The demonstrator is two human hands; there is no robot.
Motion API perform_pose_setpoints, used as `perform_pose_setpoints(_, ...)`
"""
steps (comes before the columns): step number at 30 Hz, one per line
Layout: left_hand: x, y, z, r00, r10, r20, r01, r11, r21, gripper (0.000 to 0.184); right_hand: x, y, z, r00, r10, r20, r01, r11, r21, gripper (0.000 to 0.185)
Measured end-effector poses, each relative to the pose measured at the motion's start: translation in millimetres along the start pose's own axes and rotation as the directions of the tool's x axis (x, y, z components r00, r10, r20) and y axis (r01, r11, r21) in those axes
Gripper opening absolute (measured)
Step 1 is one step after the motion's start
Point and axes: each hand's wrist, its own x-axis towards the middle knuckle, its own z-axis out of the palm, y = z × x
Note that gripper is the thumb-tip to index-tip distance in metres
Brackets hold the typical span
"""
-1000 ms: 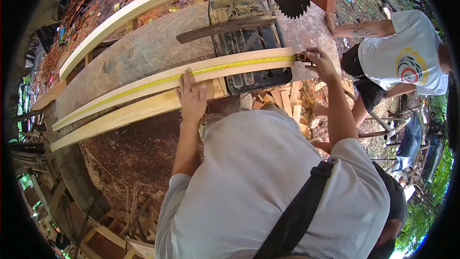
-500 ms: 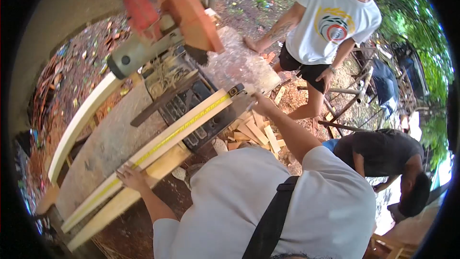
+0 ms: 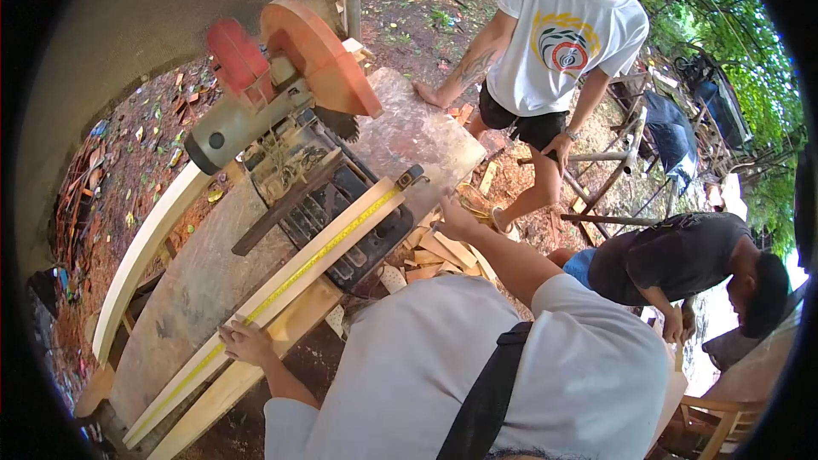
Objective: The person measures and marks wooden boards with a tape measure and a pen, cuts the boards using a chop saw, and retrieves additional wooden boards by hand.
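A long pale wooden board (image 3: 281,291) lies slantwise across the saw base, with the yellow blade of a tape measure (image 3: 411,175) stretched along it. The tape's dark case sits at the board's far end. My left hand (image 3: 247,344) rests on the board's near edge and the blade, fingers apart. Just right of the tape case, my right hand (image 3: 458,221) is apart from the board, its fingers drawn together; whatever they may hold is too small to make out. A second wooden board (image 3: 298,315) lies beside the first, closer to my body.
A mitre saw (image 3: 315,60) with an orange guard and exposed toothed blade stands beyond the boards on a worn worktable (image 3: 417,123). Wood offcuts (image 3: 439,247) lie on the ground. One person (image 3: 567,34) leans a hand on the table; another (image 3: 682,260) bends over at right.
My right hand has moved down, away from the tape case. The left hand stays on the board and blade. The view has shifted slightly, and the bending person's head has lifted.
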Motion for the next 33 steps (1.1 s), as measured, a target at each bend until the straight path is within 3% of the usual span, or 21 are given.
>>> perform_pose_setpoints(2,1.9,-10.9,11.4,0.998,0.066,-0.009,-0.065,0.993,0.101,0.055,-1.1,-3.8,3.8,0.998,0.055,0.006,-0.055,0.998,0.018,0.063)
perform_pose_setpoints(4,2.5,-15.8,13.7,0.991,0.134,-0.016,-0.129,0.973,0.194,0.053,0.2,-4.2,9.5,0.996,-0.017,-0.090,0.019,1.000,0.023,0.064)
perform_pose_setpoints(6,-5.2,5.7,-8.8,0.980,0.177,0.087,-0.196,0.918,0.346,0.054,0.9,-7.5,6.8,0.998,-0.002,-0.055,0.006,0.997,0.076,0.064)
perform_pose_setpoints(9,-5.1,-1.3,-1.6,0.987,0.161,0.030,-0.163,0.950,0.267,0.062,0.2,-15.2,0.9,0.999,0.050,0.006,-0.051,0.991,0.125,0.064)
perform_pose_setpoints(11,-5.7,2.6,-3.7,0.993,0.118,0.016,-0.118,0.966,0.228,0.058,-2.0,-16.3,4.1,0.996,0.087,0.035,-0.090,0.989,0.120,0.064)
perform_pose_setpoints(13,-8.5,0.2,-2.3,0.997,0.073,0.001,-0.072,0.980,0.185,0.055,-2.6,-12.7,10.9,0.997,0.028,-0.074,-0.018,0.992,0.125,0.066)
perform_pose_setpoints(17,-8.2,6.5,-8.3,0.999,0.050,-0.005,-0.048,0.980,0.192,0.056,0.3,-13.8,22.1,0.990,0.023,-0.139,0.001,0.985,0.172,0.062)
perform_pose_setpoints(20,-4.4,3.9,-3.2,0.997,0.075,0.003,-0.073,0.972,0.223,0.058,0.4,-19.2,24.5,0.974,0.001,-0.226,0.017,0.997,0.080,0.056)
perform_pose_setpoints(30,-3.4,3.6,-3.5,0.998,0.061,-0.015,-0.057,0.983,0.176,0.058,2.8,-17.9,22.2,0.988,0.053,-0.142,-0.041,0.995,0.090,0.058)
perform_pose_setpoints(33,-4.3,4.4,-4.1,0.998,0.060,-0.003,-0.058,0.980,0.191,0.060,5.2,-21.2,24.3,0.989,0.027,-0.143,-0.027,1.000,0.001,0.060)
